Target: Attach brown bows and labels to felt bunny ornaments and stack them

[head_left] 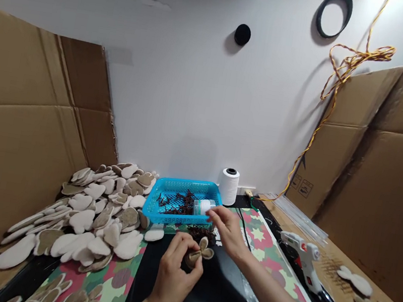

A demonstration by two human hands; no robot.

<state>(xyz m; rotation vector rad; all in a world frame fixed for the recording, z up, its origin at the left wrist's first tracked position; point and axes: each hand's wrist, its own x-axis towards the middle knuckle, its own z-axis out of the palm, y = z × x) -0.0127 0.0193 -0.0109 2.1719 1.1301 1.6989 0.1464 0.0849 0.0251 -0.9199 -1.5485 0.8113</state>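
Note:
My left hand point(176, 272) is closed in a pinch on a small brown fabric piece with pale-edged, petal-like lobes point(202, 251), above a black surface. My right hand point(227, 230) is raised just beyond it, over the near right corner of a blue plastic basket point(153, 214). Its fingers are partly bent and apart, with nothing visible in them. Close to those fingertips, a clear jar with a white label point(203, 207) lies on its side in the basket. Dark brown twig-like pieces point(181, 203) lie beside the jar. A dark brown tangled clump point(201, 232) sits between the hands and the basket.
A large pile of white and brown fabric shapes point(99, 216) covers the left side. Behind the basket stands a white thread spool point(229, 187). At right are a glue gun point(302, 259), clear sticks point(301, 219) and loose fabric shapes point(356, 282). Cardboard walls point(386, 165) flank both sides.

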